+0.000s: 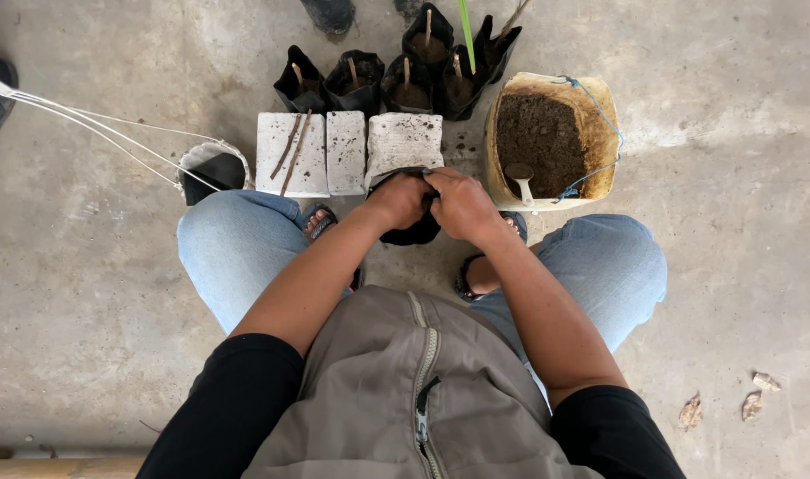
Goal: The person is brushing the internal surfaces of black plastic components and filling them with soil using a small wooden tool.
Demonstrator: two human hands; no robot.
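Floor [742, 302]: bare grey concrete, stained, mottled; dry leaves [724, 404] lower right; wooden edge [59, 466] bottom left; even daylight

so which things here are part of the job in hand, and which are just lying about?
In use:
- left hand and right hand, both gripping the black grow bag
- soil tub with scoop
- filled bags with stick cuttings
- loose sticks on the white blocks

Lying about:
- dry leaves
- white cord
- cut container
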